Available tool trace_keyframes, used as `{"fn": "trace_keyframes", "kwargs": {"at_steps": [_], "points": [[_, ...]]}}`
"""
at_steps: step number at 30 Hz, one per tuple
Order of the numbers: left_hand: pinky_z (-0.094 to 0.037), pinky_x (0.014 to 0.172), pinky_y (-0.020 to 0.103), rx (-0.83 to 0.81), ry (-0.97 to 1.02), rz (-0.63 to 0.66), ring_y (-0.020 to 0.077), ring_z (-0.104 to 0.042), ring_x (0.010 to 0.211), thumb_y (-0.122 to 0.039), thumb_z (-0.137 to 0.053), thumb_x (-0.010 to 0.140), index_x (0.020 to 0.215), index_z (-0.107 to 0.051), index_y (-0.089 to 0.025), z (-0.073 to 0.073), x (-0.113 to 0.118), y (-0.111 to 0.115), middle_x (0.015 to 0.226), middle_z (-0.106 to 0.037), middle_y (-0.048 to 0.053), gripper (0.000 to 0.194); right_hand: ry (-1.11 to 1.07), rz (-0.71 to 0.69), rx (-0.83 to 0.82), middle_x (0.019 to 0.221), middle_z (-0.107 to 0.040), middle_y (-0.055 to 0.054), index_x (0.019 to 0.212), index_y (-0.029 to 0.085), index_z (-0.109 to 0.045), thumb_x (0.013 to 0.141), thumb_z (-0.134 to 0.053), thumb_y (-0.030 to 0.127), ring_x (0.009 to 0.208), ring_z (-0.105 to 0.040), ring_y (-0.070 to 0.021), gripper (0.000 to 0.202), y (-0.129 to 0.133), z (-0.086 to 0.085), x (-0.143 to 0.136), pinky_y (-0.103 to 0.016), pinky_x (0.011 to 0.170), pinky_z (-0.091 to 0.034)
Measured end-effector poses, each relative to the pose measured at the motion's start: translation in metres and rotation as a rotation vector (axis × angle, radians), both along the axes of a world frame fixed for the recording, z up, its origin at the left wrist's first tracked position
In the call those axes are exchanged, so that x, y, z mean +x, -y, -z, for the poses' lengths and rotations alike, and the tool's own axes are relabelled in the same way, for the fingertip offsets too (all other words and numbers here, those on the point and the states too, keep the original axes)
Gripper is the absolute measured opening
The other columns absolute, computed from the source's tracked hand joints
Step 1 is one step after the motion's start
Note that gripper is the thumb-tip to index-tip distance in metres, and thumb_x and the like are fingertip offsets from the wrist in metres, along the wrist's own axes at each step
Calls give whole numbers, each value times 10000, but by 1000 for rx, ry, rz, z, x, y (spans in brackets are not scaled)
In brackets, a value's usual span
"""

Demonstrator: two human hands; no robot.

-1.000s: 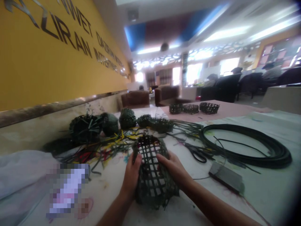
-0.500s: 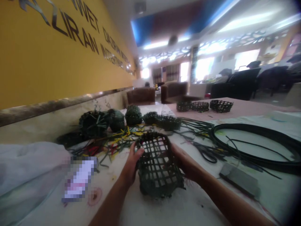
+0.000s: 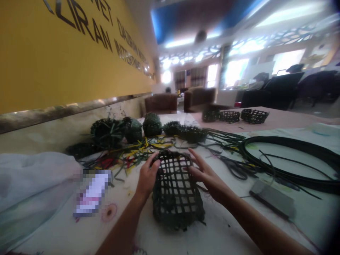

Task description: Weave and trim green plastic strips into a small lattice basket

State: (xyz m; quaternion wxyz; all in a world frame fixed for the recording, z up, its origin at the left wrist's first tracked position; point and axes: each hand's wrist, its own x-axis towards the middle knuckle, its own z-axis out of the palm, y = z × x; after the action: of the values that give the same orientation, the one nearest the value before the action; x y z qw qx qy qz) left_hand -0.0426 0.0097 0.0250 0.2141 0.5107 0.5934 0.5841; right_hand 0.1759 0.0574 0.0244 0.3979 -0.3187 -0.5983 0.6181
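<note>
A dark green woven basket [image 3: 176,198] with an open lattice lies in front of me on the white-covered table. My left hand [image 3: 147,177] is closed on its upper left edge, thumb on the near side and fingers partly hidden behind the rim. At the upper right edge is my right hand [image 3: 204,173], its fingers apart and extended, the fingertips close to or touching the weave. A short strip end sticks out at the basket's lower right corner.
Several woven baskets [image 3: 152,124] stand behind, among loose green and yellow strips [image 3: 138,150]. To the right are a coil of dark strip [image 3: 248,148], scissors [image 3: 235,168] and a grey block [image 3: 272,199]. White sheeting [image 3: 34,191] lies at the left.
My right hand has loosened from the basket's right side and moved up, its fingers spreading. The basket lies flatter and slightly nearer to me. My left hand stays on its left edge.
</note>
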Motion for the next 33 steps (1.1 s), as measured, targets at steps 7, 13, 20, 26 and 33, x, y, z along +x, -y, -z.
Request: {"fn": "trace_keyframes", "kwargs": {"at_steps": [7, 13, 20, 26, 33], "points": [[-550, 700, 337, -125, 192, 38, 207, -678, 800, -353, -467, 875, 1254, -613, -226, -3, 3, 3, 1127, -691, 64, 426, 53, -24, 120, 1317, -623, -65, 1349, 230, -563, 733, -626, 325, 1116, -599, -288, 626, 7, -11, 1, -403, 907, -506], [-481, 955, 360, -131, 80, 48, 246, -629, 1087, -308, -623, 785, 1172, -671, -193, 0, -4, -1, 1252, -645, 92, 406, 79, 28, 50, 1370, -582, -65, 1323, 230, -577, 778, -581, 363, 1129, -590, -278, 561, 5, -2, -3, -378, 896, -508], [-494, 918, 346, -123, -44, 135, 222, -651, 1014, -194, -614, 756, 1171, -671, -189, -1, -7, 0, 1129, -695, 79, 418, 161, 25, 193, 1408, -545, -69, 1222, 231, -650, 788, -630, 434, 1286, -478, -296, 480, 5, -5, 0, -413, 1041, -419], [-516, 737, 278, -126, -93, 191, 185, -638, 870, -151, -575, 729, 1018, -663, -185, 9, 2, -3, 992, -689, 52, 304, 231, 2, 210, 1256, -664, -76, 1180, 236, -698, 782, -653, 419, 1179, -575, -301, 441, 0, -1, 0, -462, 1018, -438], [-473, 613, 241, -203, -85, 199, 125, -578, 651, -135, -545, 710, 964, -651, -191, 22, 8, -8, 894, -663, 19, 281, 229, 92, 46, 1057, -755, -21, 1014, 225, -768, 758, -544, 267, 1011, -650, -253, 344, -2, 13, -9, -423, 953, -478]]}}
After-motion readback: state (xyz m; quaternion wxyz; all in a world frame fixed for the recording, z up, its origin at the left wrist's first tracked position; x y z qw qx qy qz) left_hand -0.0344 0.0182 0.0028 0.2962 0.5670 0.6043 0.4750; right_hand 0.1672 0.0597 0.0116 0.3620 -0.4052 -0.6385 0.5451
